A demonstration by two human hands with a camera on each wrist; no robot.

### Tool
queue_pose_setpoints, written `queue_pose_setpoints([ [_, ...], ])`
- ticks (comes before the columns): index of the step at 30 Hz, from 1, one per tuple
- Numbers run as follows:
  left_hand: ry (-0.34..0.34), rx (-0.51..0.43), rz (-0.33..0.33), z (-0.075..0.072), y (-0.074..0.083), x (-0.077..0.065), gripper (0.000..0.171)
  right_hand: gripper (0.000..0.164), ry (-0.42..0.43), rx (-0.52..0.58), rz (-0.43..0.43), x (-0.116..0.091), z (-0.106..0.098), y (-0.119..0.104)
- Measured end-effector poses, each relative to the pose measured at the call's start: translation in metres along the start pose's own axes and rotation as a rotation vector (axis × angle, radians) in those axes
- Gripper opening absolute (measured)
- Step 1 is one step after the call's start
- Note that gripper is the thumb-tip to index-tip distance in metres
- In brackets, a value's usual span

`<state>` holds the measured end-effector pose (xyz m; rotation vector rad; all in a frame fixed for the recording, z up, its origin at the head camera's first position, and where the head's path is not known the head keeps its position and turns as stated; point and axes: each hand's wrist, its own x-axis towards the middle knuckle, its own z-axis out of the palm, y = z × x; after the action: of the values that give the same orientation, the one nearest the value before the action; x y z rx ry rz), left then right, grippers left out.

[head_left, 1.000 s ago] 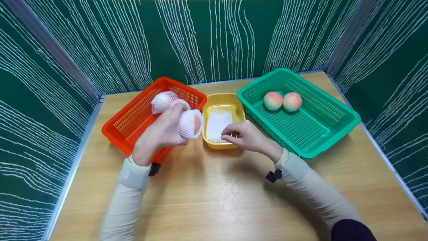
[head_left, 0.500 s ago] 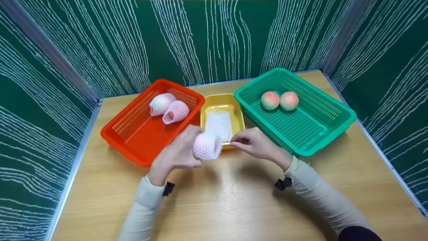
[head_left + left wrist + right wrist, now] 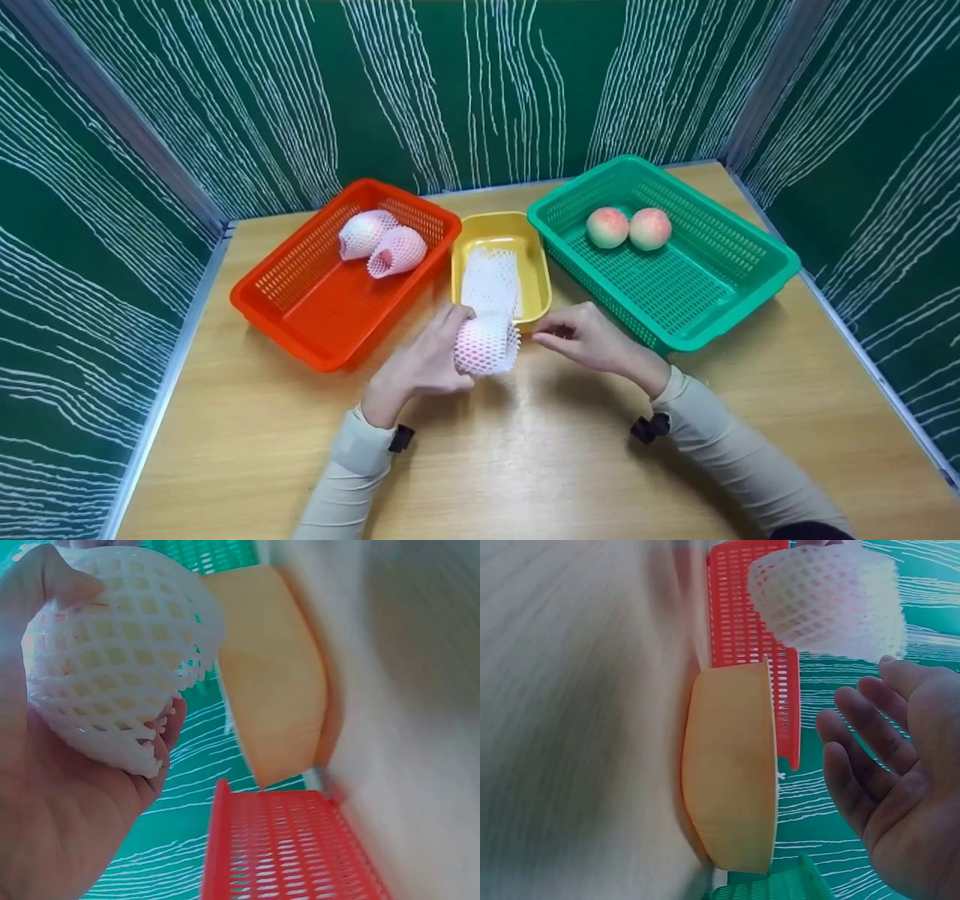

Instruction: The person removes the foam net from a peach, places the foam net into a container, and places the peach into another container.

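We see the left hand (image 3: 420,360) curled round the netted peach (image 3: 478,348) near the tray (image 3: 535,274), likely so the net (image 3: 498,358) gapes towards the right hand (image 3: 589,339), whose loosely bent fingers hold nothing.

In the head view's middle, the netted peach (image 3: 484,351) hides part of the near rim of the yellow tray (image 3: 537,279). At the lower right, a dark object (image 3: 810,532), cut by the bottom edge, cannot be identified. In the left wrist view, the table (image 3: 405,690) at right is blurred; in the right wrist view, the right edge cuts the right hand (image 3: 907,780).
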<state>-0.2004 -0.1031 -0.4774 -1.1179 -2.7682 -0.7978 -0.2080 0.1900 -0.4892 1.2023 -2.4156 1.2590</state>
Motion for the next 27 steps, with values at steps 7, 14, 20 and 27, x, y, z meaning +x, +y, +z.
queue_pose_setpoints([
  [7, -0.016, 0.056, -0.006, 0.017, -0.003, -0.002, 0.081, 0.005, -0.022, 0.014, 0.035, -0.010, 0.004, 0.004],
  [14, -0.048, 0.114, -0.024, 0.032, 0.002, -0.004, 0.080, 0.005, -0.062, 0.041, 0.080, -0.022, 0.010, 0.009],
  [20, -0.058, 0.152, -0.047, 0.039, 0.007, -0.002, 0.083, 0.007, -0.081, 0.057, 0.115, -0.027, 0.011, 0.010],
  [27, -0.108, 0.226, -0.054, 0.047, 0.010, 0.002, 0.083, 0.006, -0.106, 0.065, 0.137, -0.029, 0.013, 0.012],
])
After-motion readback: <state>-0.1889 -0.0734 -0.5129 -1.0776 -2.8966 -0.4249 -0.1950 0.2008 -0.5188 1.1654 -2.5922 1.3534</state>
